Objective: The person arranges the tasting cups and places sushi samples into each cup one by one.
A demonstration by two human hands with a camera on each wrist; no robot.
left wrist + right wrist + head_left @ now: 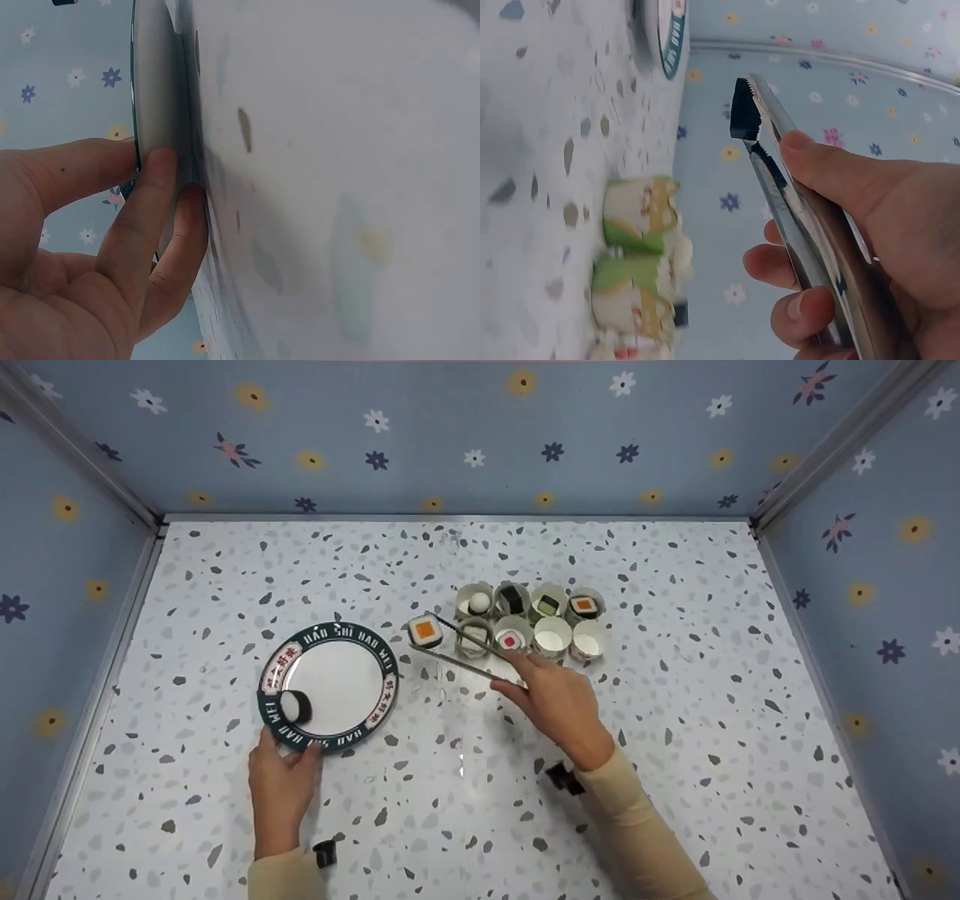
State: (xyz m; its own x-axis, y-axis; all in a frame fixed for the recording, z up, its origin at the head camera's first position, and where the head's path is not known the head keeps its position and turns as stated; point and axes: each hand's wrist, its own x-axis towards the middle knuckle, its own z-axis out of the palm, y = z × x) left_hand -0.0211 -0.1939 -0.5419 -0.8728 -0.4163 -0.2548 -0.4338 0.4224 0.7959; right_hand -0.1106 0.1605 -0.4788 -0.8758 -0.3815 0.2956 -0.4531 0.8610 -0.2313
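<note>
My right hand (561,706) grips metal tongs (810,232), which reach leftward. Between the tong tips is a square sushi roll (425,631) with an orange centre and dark wrap, held above the table; in the right wrist view its dark side (744,111) shows. At the left, my left hand (283,780) pinches the near rim of a round plate (391,667) with a dark green lettered border. One black-and-white sushi piece (295,706) lies at the plate's left inside edge. In the left wrist view, fingers (159,176) touch the plate's side (159,82).
Several small paper cups (551,637) stand in two rows right of the roll. Some hold sushi pieces, including another orange-centred roll (583,606) and a white ball (478,602); two front-right cups look bare inside. Flowered walls (465,405) bound the speckled table (420,825).
</note>
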